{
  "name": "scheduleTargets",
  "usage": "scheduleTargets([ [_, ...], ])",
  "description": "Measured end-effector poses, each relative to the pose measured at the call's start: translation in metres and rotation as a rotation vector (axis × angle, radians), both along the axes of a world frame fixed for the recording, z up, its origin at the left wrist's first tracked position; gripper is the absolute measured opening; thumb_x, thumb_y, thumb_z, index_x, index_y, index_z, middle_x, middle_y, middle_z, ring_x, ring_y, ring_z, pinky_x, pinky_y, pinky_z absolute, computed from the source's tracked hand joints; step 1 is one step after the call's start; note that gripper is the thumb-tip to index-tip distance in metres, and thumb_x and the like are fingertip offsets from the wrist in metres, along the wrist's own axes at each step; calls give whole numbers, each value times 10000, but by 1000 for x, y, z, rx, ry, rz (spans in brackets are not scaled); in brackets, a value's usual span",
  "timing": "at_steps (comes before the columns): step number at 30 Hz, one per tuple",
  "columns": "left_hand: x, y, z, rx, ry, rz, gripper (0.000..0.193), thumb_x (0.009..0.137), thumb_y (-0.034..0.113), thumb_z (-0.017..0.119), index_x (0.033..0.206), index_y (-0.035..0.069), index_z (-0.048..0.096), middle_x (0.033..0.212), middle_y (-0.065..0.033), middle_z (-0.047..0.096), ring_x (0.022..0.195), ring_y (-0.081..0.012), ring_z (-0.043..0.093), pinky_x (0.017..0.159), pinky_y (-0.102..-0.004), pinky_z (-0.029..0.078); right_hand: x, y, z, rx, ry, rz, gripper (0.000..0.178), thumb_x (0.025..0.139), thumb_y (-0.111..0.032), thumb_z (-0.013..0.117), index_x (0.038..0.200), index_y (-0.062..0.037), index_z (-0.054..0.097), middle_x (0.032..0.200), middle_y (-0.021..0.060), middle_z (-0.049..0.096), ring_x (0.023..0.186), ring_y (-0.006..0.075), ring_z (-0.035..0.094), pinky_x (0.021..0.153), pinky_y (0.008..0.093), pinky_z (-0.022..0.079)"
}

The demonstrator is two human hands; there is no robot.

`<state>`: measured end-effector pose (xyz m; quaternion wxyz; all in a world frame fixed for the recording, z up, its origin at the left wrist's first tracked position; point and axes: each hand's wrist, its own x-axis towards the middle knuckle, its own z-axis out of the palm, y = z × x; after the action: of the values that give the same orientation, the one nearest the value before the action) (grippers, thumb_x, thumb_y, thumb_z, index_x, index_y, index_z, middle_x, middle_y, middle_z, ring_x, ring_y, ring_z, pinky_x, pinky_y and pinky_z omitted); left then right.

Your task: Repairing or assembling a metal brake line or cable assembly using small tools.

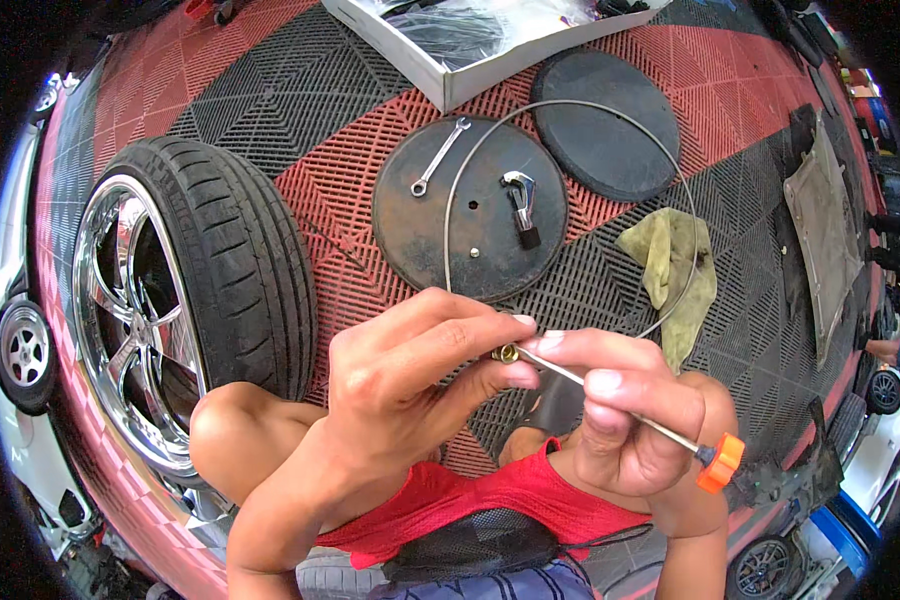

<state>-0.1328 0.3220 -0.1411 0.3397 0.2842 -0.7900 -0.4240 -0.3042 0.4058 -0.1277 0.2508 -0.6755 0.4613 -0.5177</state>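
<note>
Pinched between the fingertips of my left hand (420,370) is a small brass fitting (508,353), its round opening facing up. My right hand (630,410) grips a thin metal rod (565,373) that ends in an orange knob (720,463); its tip meets the fitting, but whether it goes inside I cannot tell. A long thin metal line (570,102) loops away from my left hand over the floor and back behind my right hand. Beyond my hands, a round dark plate (410,240) bears a combination wrench (440,157), a small tubing cutter (521,207) and a tiny light-coloured piece (474,252).
At my left stands a tire on a chrome wheel (240,260). A second black disc (610,125) lies behind the plate, near a white cardboard box (445,85) with plastic bags. A yellow-green cloth (675,275) rests on the tiled floor (350,130) at right. Cars flank both sides.
</note>
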Motion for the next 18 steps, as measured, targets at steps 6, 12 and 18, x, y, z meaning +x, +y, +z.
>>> scheduleTargets([
  [6, 3, -2, -3, -14, 35, 16, 259, 696, 135, 771, 929, 48, 700, 771, -87, 656, 649, -182, 653, 532, -275, 514, 6, -4, -1, -15, 2, 4, 257, 894, 0, 551, 1125, -2, 438, 989, 244, 599, 795, 308, 663, 642, 333, 568],
  [12, 7, 0, 1, 12, -48, -8, 286, 656, 55, 764, 931, 20, 695, 795, -107, 670, 699, -207, 664, 597, -284, 525, 10, -5, -12, -98, 28, -21, 264, 867, 17, 575, 1092, 24, 438, 947, 251, 603, 791, 324, 663, 662, 358, 580],
  [18, 8, 1, -2, -77, -57, -15, 283, 643, 24, 735, 924, 22, 698, 780, -110, 667, 680, -208, 670, 562, -282, 528, 14, -2, -9, -95, 98, -13, 337, 781, 43, 648, 1059, 48, 458, 943, 268, 607, 792, 350, 663, 703, 410, 582],
])
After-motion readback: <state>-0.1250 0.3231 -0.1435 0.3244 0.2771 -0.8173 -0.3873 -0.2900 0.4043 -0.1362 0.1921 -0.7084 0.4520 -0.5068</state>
